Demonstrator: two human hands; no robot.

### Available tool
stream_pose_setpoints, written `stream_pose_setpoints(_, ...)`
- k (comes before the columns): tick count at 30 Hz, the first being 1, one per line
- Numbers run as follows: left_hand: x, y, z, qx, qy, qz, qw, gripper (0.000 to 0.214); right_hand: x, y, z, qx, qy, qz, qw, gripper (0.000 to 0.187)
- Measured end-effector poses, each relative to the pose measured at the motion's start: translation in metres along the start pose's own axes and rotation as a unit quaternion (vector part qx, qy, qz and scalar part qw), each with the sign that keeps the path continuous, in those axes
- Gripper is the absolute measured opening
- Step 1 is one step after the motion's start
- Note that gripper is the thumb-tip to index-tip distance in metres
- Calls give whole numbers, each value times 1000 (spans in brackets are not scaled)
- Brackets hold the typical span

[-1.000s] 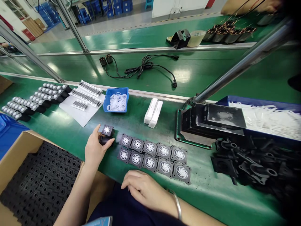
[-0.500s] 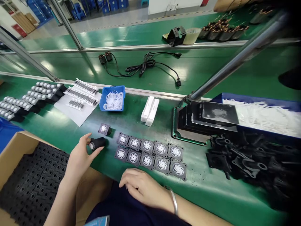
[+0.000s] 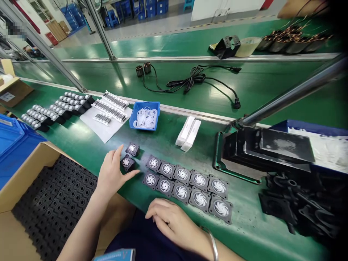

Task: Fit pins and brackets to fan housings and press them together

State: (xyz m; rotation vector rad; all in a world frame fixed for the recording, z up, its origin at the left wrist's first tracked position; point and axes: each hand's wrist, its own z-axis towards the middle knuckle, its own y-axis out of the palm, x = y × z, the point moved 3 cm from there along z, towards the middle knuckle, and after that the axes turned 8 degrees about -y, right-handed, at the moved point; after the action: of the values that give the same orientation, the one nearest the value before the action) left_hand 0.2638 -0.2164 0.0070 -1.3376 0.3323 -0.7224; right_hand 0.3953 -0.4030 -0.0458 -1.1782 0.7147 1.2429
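My left hand (image 3: 112,173) rests on the green belt, with its thumb and fingers pinched round a small black square part (image 3: 127,162) whose white spiral face points up. A second such part (image 3: 132,148) stands just behind it. To the right, two rows of several flat black plates with white spirals (image 3: 187,185) lie on the belt. My right hand (image 3: 171,219) lies loosely curled at the near edge, palm down, holding nothing; a bangle (image 3: 213,245) is on its wrist.
A cardboard box of black parts (image 3: 49,203) sits at the lower left beside a blue crate (image 3: 13,145). Behind are a blue bin of white rings (image 3: 145,115), strips on white paper (image 3: 108,112), two white blocks (image 3: 189,133), a black fixture (image 3: 269,150) and a pile of black housings (image 3: 301,203).
My left hand turned the black part from lying on its side to standing spiral-up and set it in front of the other one. The view shifted slightly; the right hand stayed put.
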Motion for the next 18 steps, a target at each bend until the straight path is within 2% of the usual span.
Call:
stream_pose_setpoints(3, -3, 3, 14, -59, 88, -84, 991, 81, -1, 1, 0, 2, -5, -5, 1000, 28)
stream_pose_setpoints(6, -7, 13, 26, -123, 142, -196, 962, 65, -2, 1, -1, 4, -7, -9, 1000, 27)
stream_pose_setpoints(9, -4, 23, 28, -153, 130, -271, 941, 58, -3, 0, -1, 6, -10, -17, 1000, 28)
stream_pose_setpoints(12, 10, 27, 17, -143, 117, -302, 935, 57, -3, 0, 0, -1, -10, -30, 1000, 28)
stream_pose_setpoints(15, 28, 28, 3, -139, 118, -316, 931, 63, -4, 2, 2, -7, -15, -47, 999, 27)
stream_pose_setpoints(18, 36, 24, -2, -151, 129, -318, 927, 74, -10, 0, 1, -11, -49, -64, 997, 27)
